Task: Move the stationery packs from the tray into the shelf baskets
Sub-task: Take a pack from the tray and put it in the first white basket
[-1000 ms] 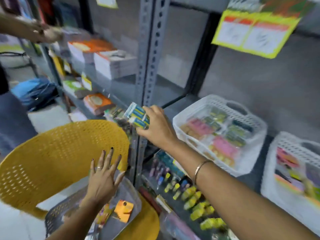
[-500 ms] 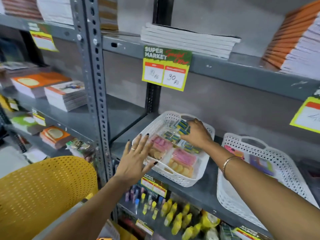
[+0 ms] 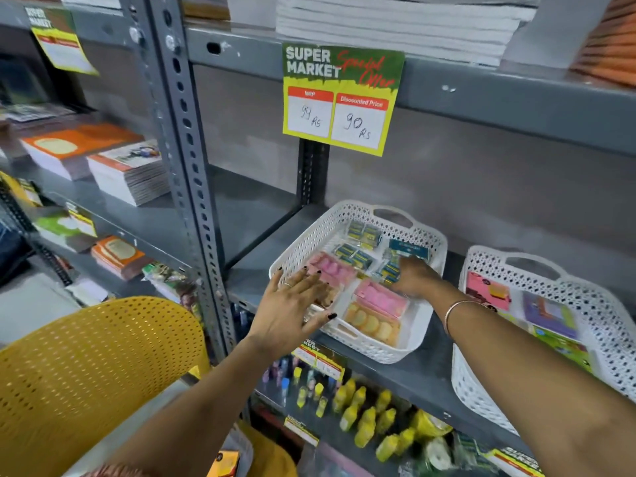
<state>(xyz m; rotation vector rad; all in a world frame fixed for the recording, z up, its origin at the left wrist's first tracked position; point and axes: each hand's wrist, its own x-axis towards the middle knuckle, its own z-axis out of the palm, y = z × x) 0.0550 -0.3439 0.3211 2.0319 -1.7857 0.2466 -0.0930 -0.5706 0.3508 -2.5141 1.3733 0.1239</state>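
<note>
At frame centre, open left hand (image 3: 292, 309) rests on white basket (image 3: 311, 237); blurred right hand (image 3: 414, 278) covers a pack (image 3: 389, 271), grip unclear.

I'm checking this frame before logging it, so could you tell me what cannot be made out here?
- Head view: whether the right hand grips the blue-yellow pack in the white basket; its fingers are blurred.
- The pack under the left hand, mostly covered by it.
- The second basket, cut off by the right edge and crossed by the forearm.
- The tray: not clearly in view.

Right hand (image 3: 414, 278) fingertips blurred.
</note>
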